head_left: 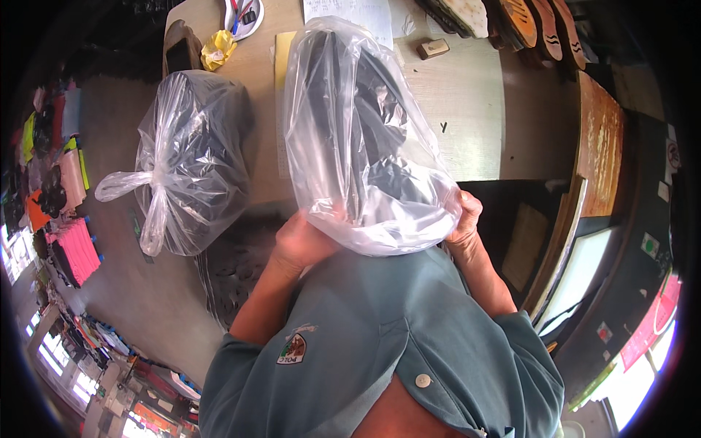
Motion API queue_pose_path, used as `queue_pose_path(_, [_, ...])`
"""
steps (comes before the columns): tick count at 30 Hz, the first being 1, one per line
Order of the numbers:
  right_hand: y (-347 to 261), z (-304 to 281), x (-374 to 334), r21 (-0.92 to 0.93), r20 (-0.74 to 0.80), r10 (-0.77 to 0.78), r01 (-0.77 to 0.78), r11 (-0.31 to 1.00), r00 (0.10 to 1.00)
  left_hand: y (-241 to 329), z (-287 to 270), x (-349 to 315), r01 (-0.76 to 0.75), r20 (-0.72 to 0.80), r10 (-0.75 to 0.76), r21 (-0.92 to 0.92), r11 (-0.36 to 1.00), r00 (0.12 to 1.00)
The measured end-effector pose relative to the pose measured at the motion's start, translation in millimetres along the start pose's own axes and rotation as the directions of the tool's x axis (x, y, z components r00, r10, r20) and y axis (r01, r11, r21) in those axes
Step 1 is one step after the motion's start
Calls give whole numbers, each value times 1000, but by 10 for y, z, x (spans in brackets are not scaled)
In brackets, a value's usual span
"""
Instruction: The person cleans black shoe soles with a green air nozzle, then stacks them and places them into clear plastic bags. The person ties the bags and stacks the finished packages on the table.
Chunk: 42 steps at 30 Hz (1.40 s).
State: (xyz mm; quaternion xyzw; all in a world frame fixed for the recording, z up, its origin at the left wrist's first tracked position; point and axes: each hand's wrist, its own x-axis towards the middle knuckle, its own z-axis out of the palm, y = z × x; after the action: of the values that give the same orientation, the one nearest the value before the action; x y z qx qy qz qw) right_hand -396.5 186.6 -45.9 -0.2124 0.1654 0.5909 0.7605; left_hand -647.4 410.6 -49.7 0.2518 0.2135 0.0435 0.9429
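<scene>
- Head view. Landmark: the table (471, 91).
- Held bag (365, 131): clear plastic, dark material inside; lies lengthwise on the table, its near end overhanging the front edge toward the person's shirt (365, 321). The table presumably bears most of the weight, leaving both hands for the film.
- Left hand (301, 239): just off the table's front edge, closed on the bag's near left corner. Fingers blurred, partly behind film; their exact placing cannot be told.
- Right hand (465, 217): also off the table's front edge, grasping the near right side of the same film, fingertips curled at the edge. One hand per side probably keeps the near end spread and level.
- Knotted bag (193, 146): at the table's left side, neck tied, loose ends pointing away from the table. Dark contents. Its place seems to leave the middle to the held bag; what supports it underneath is hidden.
- Crumpled yellow paper (218, 50) and white tray (252, 22) with pens: table's far left, seemingly out of the hands' way.
- Written sheet (358, 18): table's far edge, partly behind the held bag.
- Small block (433, 49): far right part of the table, apart from the bag.
</scene>
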Motion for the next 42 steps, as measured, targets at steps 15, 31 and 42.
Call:
queue_pose_path(15, [170, 101, -238, -179, -57, 132, -140, 974, 990, -329, -45, -134, 39, -59, -22, 300, 953, 998])
queue_pose_path(31, [264, -159, 418, -655, -323, -172, -88, 751, 931, -664, -878, 768, -190, -354, 296, 305, 933, 887])
queue_pose_path(42, [-547, 1137, 1748, -926, 243, -372, 328, 184, 896, 1026, 37, 1438, -212, -329, 575, 704, 678, 749])
